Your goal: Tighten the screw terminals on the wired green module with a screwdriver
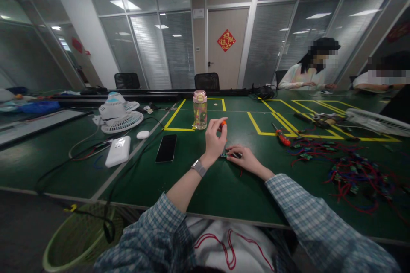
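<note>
My left hand (214, 136) is raised over the green table (221, 187), its fingers closed round a small screwdriver with an orange handle (223, 124) held upright. My right hand (241, 158) lies on the table just to the right, fingers pinched on a small circuit board (224, 154) with wires. The screwdriver's tip points down at that board. A watch sits on my left wrist.
A pink-lidded bottle (200, 110) stands behind my hands, a black phone (166, 148) and white power bank (118, 151) to the left, white fans (119, 113) beyond. A red screwdriver (281, 135) and heaps of wired boards (346, 170) lie right. Two people sit at the far right.
</note>
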A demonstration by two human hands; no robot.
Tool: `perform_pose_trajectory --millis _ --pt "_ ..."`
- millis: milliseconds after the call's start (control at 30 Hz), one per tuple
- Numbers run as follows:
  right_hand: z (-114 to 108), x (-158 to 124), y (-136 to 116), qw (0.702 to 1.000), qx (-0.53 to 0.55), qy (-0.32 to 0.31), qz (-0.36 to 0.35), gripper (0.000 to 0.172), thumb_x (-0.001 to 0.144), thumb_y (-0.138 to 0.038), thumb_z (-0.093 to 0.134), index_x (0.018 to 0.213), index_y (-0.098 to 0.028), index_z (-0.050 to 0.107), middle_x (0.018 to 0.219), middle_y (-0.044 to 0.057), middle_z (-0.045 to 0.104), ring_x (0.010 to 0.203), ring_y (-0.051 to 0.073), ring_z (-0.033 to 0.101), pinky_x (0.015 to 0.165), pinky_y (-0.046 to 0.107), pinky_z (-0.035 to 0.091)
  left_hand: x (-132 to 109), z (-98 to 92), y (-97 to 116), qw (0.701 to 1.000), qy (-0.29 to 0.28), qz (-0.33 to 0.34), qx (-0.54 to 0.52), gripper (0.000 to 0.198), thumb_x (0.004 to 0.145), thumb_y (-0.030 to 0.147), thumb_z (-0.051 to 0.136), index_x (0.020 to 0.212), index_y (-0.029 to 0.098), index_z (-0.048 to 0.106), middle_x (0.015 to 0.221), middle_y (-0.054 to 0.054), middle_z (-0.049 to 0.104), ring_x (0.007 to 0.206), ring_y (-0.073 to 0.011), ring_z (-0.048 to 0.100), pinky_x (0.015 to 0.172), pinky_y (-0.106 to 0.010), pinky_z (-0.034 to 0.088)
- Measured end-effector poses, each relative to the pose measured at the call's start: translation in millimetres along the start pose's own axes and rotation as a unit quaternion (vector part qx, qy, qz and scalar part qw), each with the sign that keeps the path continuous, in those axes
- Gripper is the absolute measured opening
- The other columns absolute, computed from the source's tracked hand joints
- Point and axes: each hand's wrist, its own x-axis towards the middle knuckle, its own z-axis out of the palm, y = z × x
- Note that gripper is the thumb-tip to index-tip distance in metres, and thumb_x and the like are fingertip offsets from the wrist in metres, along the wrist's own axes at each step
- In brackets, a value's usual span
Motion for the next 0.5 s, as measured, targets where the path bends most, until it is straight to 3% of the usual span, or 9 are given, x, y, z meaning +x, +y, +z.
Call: perform_pose_trajectory --millis 500 --pt "-1.0 -0.7 -3.8 1.000 0.007 -0.003 0.000 0.008 0.079 -0.026 0.070 0.083 -0.021 0.075 0.109 0.008 0.072 0.101 0.024 0.065 0.095 0.044 0.047 -0.4 -0.7 -1.7 1.000 0.000 -0.015 0.003 0.025 0.097 0.026 0.046 0.115 0.021 0.063 0.096 -0.005 0.060 0.081 -0.0133 0.059 0.072 -0.025 0.050"
